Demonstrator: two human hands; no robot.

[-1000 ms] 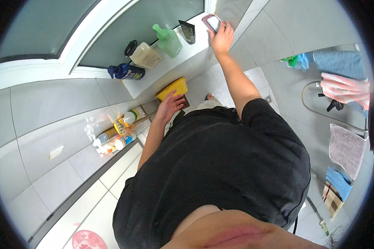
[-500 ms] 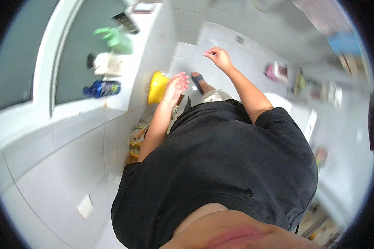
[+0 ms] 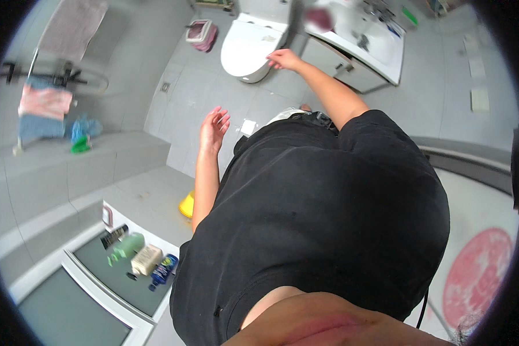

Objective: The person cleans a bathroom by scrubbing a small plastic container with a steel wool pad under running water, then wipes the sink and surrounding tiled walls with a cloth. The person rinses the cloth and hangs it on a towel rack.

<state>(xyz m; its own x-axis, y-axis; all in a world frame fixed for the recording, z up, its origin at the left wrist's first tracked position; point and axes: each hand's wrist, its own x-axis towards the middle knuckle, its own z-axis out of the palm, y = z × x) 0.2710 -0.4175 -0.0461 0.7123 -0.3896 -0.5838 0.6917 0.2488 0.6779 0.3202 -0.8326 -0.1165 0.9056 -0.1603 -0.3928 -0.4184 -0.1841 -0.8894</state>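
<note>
Held out on the left, my left hand [image 3: 214, 130] has its fingers loosely spread and nothing in it. It hangs in the air over the grey tiled floor [image 3: 181, 124]. My right hand [image 3: 284, 59] is stretched forward, fingers half bent and a little apart, with no object visible in it. In the picture it overlaps the right edge of the white toilet [image 3: 252, 51], whose lid is down; I cannot tell whether they touch. Right of that hand stands a white washbasin [image 3: 380, 46] on a cabinet [image 3: 346, 63].
A pink-and-white bin [image 3: 202, 34] stands left of the toilet. A blue bottle [image 3: 164, 271], a cream bottle [image 3: 147, 259], a green pump bottle [image 3: 128, 247] and a black tube [image 3: 115, 236] line the sill at lower left. Towels [image 3: 43, 104] hang at far left; a yellow object [image 3: 187, 205] is beside my left forearm.
My view has turned right, bringing the toilet and washbasin into sight. The bottles have shifted to the lower left of the picture. Both hands stay raised, and the right hand's fingers look looser.
</note>
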